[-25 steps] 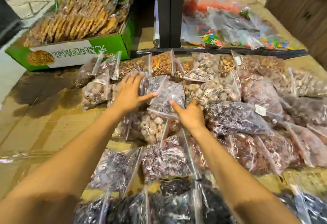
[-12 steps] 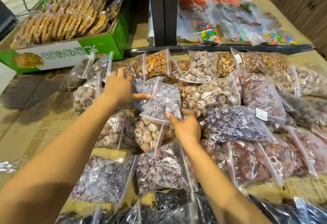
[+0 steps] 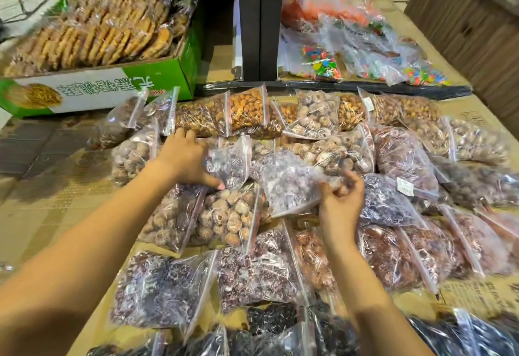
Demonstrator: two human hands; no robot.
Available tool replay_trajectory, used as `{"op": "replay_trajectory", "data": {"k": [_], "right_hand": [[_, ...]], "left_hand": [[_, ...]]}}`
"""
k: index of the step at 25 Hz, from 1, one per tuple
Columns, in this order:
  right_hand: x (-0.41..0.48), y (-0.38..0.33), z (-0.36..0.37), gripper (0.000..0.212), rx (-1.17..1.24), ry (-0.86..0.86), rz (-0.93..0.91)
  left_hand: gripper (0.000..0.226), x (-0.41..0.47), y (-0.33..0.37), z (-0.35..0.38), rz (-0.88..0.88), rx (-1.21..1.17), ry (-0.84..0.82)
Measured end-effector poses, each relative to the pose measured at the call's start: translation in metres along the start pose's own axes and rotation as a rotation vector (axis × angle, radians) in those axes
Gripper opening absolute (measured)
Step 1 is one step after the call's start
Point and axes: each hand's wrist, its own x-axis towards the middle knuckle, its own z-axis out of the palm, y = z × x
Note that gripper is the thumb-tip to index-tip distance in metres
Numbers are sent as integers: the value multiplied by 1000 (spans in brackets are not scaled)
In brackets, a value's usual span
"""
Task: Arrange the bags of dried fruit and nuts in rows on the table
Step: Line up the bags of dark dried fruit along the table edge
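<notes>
Many clear zip bags of dried fruit and nuts lie in overlapping rows on the cardboard-covered table (image 3: pixel 42 209). My right hand (image 3: pixel 341 204) grips the lower right edge of a bag of pale purple dried fruit (image 3: pixel 289 184), tilted over the middle of the pile. My left hand (image 3: pixel 186 159) rests on a smaller purple bag (image 3: pixel 230 159) just left of it, fingers spread and thumb pressed on its front. Below them lies a bag of round brown fruit (image 3: pixel 227 215). A bag of orange nuts (image 3: pixel 247 108) sits in the back row.
A green carton of wrapped biscuits (image 3: pixel 106 85) stands at the back left. A black post (image 3: pixel 259 18) rises behind the bags, with bags of coloured sweets (image 3: pixel 325 66) to its right. A wooden wall (image 3: pixel 471 24) closes the far right. Dark fruit bags (image 3: pixel 269 319) fill the near edge.
My right hand has shifted right and taken the edge of the pale purple bag, swinging it rightward. My left hand stays on the smaller bag. The view has moved closer.
</notes>
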Motion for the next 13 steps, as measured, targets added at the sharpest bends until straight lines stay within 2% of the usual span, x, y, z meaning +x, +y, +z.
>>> {"op": "replay_trajectory", "data": {"k": [3,6,10,13], "right_hand": [[-8,9,2,35,66,38,248],[-25,18,13,17,146,19,435],[-30,15,24,14,128,110,431],[-52,9,34,14,48,165,220]], "left_hand": [[110,-2,2,13,-42,-147,54],[97,-4,5,22,-64,-332,163],[88,-19,4,40,-149,-735,433],[62,-38,-8,52,-299,-1284,583]]}}
